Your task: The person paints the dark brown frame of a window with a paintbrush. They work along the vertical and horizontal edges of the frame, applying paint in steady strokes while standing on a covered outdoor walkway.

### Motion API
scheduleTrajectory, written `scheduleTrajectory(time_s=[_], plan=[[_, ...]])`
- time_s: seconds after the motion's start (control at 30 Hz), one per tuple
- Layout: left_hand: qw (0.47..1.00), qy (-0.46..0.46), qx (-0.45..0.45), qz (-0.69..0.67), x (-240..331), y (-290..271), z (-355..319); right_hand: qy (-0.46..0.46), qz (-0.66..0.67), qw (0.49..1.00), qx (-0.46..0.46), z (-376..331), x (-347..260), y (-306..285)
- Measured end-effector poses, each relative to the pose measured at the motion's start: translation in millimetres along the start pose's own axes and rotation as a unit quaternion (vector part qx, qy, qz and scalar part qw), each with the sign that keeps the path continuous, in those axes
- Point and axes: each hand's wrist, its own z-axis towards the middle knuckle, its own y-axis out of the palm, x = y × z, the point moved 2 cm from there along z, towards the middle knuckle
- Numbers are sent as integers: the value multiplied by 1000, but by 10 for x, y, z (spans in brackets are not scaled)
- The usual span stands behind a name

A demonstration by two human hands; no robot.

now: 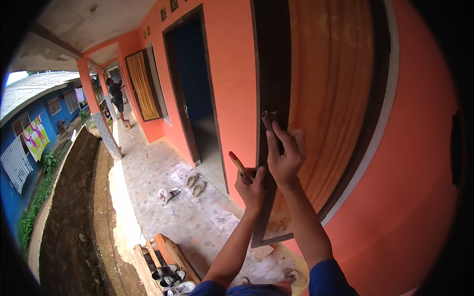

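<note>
My left hand (251, 191) is closed around a slim wooden tool with a reddish tip (237, 162), possibly a paintbrush; its lower end is hidden in my fingers. That hand is against the edge of the dark brown window frame (273, 64). Higher up, my right hand (288, 157) pinches a folded piece of dark sandpaper (268, 120) at the frame's face. Behind the glass of the window hangs an orange curtain (328, 89).
An open doorway (195, 93) stands ahead in the orange wall. Clogs (196, 186) and a crumpled cloth (167, 195) lie on the tiled floor. A wooden rack (170, 251) with shoes is at lower left. Another person (116, 93) stands farther along the porch beside a ditch (74, 197).
</note>
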Motion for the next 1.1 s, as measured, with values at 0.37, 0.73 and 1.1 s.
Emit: scheduleTrajectory(time_s=[0.37, 0.73, 1.1], plan=[[996, 36, 43, -64, 45, 54, 50, 18, 7, 999, -39, -673, 66, -110], [999, 35, 39, -9, -60, -71, 158, 3, -12, 1000, 5, 158, 55, 217], [999, 26, 35, 10, -61, -24, 135, -42, -18, 998, 30, 885, -54, 481]])
